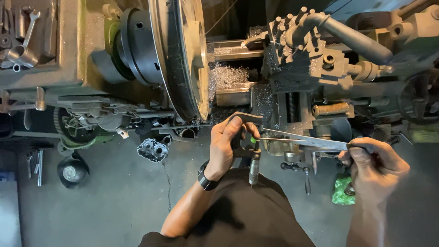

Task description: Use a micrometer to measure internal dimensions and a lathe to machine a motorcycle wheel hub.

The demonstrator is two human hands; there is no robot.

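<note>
At far left a grey steel spanner [31,25] lies on the lathe's grey headstock top [68,55], well apart from the work. Right of it the large round steel faceplate [183,55] stands edge-on, with curled silver swarf [226,75] beside it.

In front of the lathe the left hand [226,146] is wrapped around the curved frame of a dark metal micrometer [249,151], its thimble hanging downward. This looks a stiff, fairly heavy, precise tool, best gripped by the frame, not the spindle.

A long thin flat steel rule [304,139] runs from the micrometer to the right hand [372,164], which pinches its far end. It is likely light, springy and slick, with thin edges; a pinch on the flat faces suits it. A green plastic bag [343,192] lies on the floor below.
</note>
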